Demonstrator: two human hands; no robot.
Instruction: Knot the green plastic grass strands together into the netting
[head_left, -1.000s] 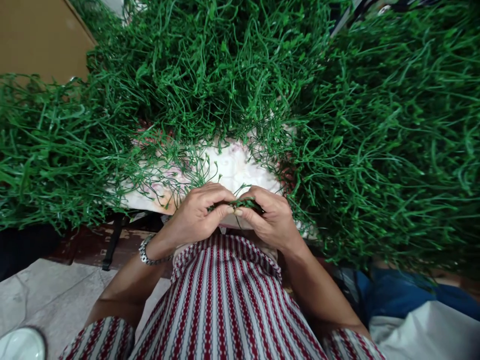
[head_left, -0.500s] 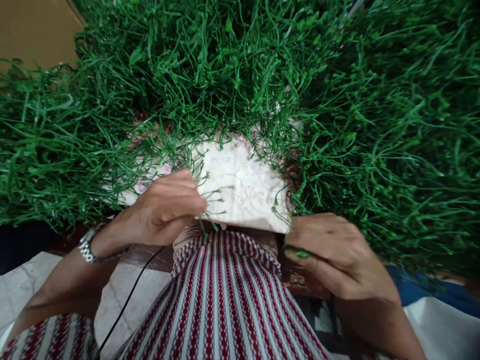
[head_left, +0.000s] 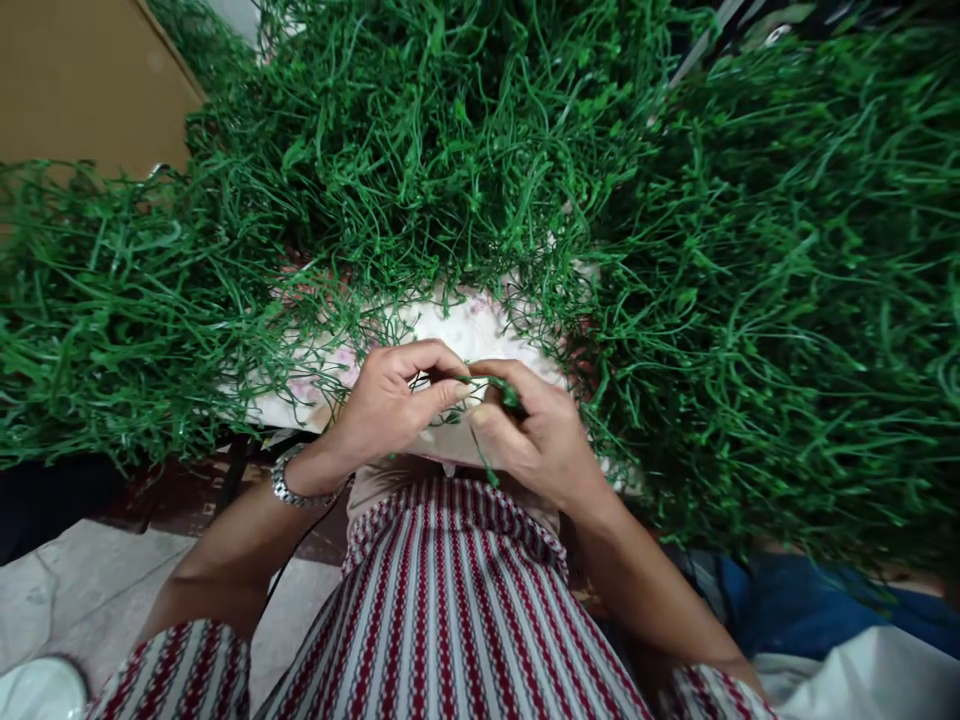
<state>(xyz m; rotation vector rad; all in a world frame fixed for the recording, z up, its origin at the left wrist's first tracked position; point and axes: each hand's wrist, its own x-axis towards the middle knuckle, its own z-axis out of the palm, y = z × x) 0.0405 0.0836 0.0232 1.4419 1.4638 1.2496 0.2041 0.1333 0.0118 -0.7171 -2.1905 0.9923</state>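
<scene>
My left hand [head_left: 401,400], with a metal-link watch on its wrist, is closed in a pinch, thumb against fingertips. It meets my right hand [head_left: 540,430] over the near edge of the pale floral cloth [head_left: 442,322]. Between the fingertips of both hands are a few thin green stems [head_left: 486,462], with one hanging down below the right thumb. My right fingers are curled around these stems, and part of the stems is hidden by the fingers. A large tangled heap of similar green stems [head_left: 465,160] surrounds the cloth on its far side and both flanks.
A tan panel [head_left: 82,80] stands at the far left. Striped red and white clothing [head_left: 450,600] covers my lap below the cloth. Blue fabric [head_left: 817,605] and whitish fabric [head_left: 885,675] lie at the lower right. A pale round object [head_left: 41,690] shows at the lower left.
Both hands have come together over the cloth from being apart. My right hand has moved left and up; my left hand has shifted right. The view has shifted slightly.
</scene>
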